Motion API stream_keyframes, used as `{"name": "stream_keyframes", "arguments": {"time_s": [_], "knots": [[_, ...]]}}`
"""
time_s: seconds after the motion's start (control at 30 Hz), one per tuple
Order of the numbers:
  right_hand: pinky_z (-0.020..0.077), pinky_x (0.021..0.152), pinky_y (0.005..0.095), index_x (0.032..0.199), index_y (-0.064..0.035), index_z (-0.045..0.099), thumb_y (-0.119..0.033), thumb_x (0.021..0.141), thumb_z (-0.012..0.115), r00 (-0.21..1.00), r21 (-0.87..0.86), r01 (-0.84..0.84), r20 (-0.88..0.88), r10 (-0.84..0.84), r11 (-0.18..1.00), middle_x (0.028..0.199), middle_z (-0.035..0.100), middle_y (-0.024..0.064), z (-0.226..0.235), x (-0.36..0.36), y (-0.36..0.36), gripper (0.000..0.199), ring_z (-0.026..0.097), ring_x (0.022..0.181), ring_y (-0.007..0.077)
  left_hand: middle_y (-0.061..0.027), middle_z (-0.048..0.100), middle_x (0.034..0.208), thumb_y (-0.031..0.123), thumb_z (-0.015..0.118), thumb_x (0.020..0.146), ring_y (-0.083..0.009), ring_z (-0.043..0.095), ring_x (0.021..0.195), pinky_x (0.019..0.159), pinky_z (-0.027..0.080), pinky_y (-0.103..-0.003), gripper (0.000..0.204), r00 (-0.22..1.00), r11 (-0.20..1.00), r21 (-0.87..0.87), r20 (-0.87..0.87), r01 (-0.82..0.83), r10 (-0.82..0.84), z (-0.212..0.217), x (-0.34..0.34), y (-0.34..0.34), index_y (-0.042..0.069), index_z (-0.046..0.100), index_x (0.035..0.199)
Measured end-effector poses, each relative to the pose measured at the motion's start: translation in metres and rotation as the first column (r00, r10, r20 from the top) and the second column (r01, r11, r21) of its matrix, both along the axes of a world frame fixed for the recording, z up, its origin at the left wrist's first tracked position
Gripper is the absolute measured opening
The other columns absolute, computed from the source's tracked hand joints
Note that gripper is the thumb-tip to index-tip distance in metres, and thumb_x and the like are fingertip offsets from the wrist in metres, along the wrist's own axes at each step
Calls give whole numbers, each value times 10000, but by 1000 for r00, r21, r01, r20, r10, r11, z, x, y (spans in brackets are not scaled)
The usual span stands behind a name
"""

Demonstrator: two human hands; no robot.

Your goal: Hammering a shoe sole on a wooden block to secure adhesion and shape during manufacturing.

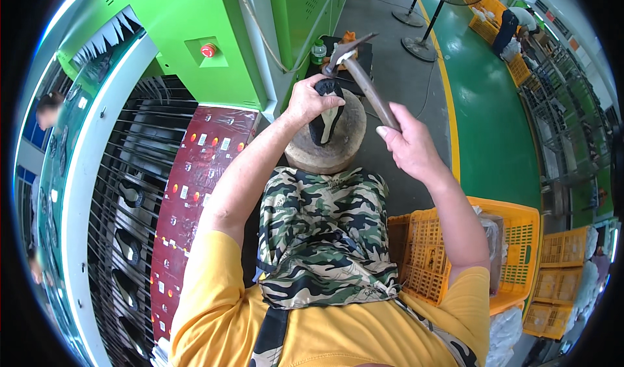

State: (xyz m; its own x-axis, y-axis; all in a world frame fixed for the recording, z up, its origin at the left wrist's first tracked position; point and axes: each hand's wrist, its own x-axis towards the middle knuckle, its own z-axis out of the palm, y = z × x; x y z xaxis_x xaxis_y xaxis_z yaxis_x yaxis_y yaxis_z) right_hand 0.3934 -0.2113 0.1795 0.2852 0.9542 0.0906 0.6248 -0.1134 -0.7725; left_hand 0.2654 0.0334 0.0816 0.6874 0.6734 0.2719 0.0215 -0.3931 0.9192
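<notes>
A black shoe upper (328, 117) with a pale underside facing up lies on a round, worn block (349, 147) in front of me. My left hand (309, 101) grips its far end, thumb on top, pressing it to the block. In my right hand (414, 147) is a hammer (372, 93), held by its brown handle. The hammer's head is raised just beyond the far end of the shoe upper, near my left fingers. A camouflage apron (325, 224) covers my lap below the block.
On the left, a green machine (169, 29) with a red button (208, 50) stands over a roller conveyor (149, 139) carrying several black shoe pieces (129, 245). Yellow crates (530, 237) stand at my right. Beyond are a bottle (318, 51), a fan stand (419, 49) and a bending person (510, 29).
</notes>
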Motion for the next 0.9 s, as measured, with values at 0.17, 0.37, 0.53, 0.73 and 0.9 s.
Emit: {"name": "stream_keyframes", "arguments": {"time_s": [0.17, 0.37, 0.53, 0.73, 0.9], "knots": [[508, 649, 488, 1266, 6, 480, -138, 970, 657, 959, 96, 54, 271, -78, 994, 773, 650, 243, -11, 3, -1, 374, 655, 753, 480, -21, 746, 847, 199, 940, 669, -101, 672, 782, 771, 557, -288, 451, 998, 999, 28, 52, 37, -39, 4, 7, -5, 44, 728, 1036], [498, 631, 515, 1327, -19, 463, -117, 973, 643, 962, 286, -21, 268, -60, 958, 759, 638, 239, 37, -17, -5, 410, 661, 741, 469, -40, 756, 867, 182, 935, 666, -116, 690, 801, 794, 562, -293, 463, 1000, 1000, -11, -5, 12, -12, 6, 1, 1, 52, 734, 1062], [503, 625, 506, 1360, -23, 470, -113, 958, 654, 842, -32, -21, 538, 35, 999, 812, 666, 250, 39, -7, 4, 451, 673, 757, 460, -54, 764, 892, 200, 925, 666, -149, 705, 823, 817, 568, -315, 456, 995, 1000, -9, -98, -21, 20, 19, 6, 0, 45, 742, 1054], [509, 639, 501, 1377, -22, 476, -113, 950, 658, 908, 194, -73, 418, -15, 978, 812, 670, 257, 15, -1, 1, 473, 675, 758, 451, -72, 765, 937, 206, 917, 663, -178, 706, 871, 869, 558, -335, 493, 999, 1000, 23, -41, -15, 16, 12, 6, 2, 45, 738, 1093], [510, 656, 465, 1360, 5, 474, -135, 975, 651, 970, 230, 19, 233, -74, 973, 827, 670, 250, 22, -3, 4, 446, 679, 738, 443, -80, 758, 965, 244, 936, 631, -180, 696, 909, 901, 542, -338, 567, 1000, 1000, 11, -19, 9, -9, 3, 2, 14, 33, 721, 1112]]}}
